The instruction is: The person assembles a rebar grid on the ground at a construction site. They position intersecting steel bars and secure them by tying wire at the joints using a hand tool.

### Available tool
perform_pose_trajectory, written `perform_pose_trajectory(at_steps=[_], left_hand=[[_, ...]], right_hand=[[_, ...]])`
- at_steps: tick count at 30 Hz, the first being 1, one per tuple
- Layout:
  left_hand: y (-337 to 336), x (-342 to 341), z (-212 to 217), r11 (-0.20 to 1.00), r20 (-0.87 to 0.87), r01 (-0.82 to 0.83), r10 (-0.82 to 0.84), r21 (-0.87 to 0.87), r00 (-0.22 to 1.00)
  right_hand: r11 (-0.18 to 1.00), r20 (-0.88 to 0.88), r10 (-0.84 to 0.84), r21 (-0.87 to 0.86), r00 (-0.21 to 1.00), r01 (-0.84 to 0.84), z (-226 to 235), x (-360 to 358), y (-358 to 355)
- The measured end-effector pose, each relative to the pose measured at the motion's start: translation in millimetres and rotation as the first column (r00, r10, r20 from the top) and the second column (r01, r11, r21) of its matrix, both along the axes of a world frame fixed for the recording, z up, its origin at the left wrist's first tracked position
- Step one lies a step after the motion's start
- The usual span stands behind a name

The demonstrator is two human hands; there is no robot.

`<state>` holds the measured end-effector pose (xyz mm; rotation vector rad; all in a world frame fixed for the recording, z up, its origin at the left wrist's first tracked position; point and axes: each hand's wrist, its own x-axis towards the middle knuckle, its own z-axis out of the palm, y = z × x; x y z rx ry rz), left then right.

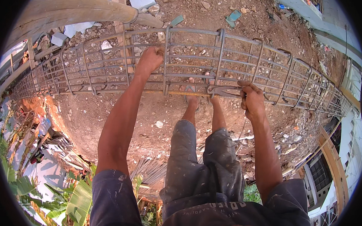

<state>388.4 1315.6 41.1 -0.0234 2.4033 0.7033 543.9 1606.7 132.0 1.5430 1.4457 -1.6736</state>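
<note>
A long rebar cage (195,64) of lengthwise bars and square stirrups stretches across the view in front of me. My left hand (151,59) reaches in over its near side, fingers curled round a bar beside a stirrup left of the middle. My right hand (252,99) is closed round the handles of a pair of pincers (222,91). The pincers' jaws are at the cage's near lower bar, close to the foot of a stirrup. Whether they grip a wire there is too small to tell.
A thick bamboo pole (78,13) slants across the upper left. My sandalled feet (191,92) stand on stony soil under the cage's near side. Thin rods (149,170) lie behind my left leg, by banana leaves (78,202). A wooden plank (333,169) stands at the right.
</note>
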Motion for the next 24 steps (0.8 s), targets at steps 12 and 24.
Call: perform_pose_trajectory(at_steps=[12,24], left_hand=[[107,28,-29,0.83,0.097,0.557,-0.553,-0.017,0.827],[123,22,2,0.975,0.222,0.215,-0.199,-0.053,0.955]], right_hand=[[0.72,-0.06,0.638,0.401,0.768,-0.567,-37,4,11],[0.915,-0.121,0.402,0.077,0.908,-0.395,-54,-34,3]])
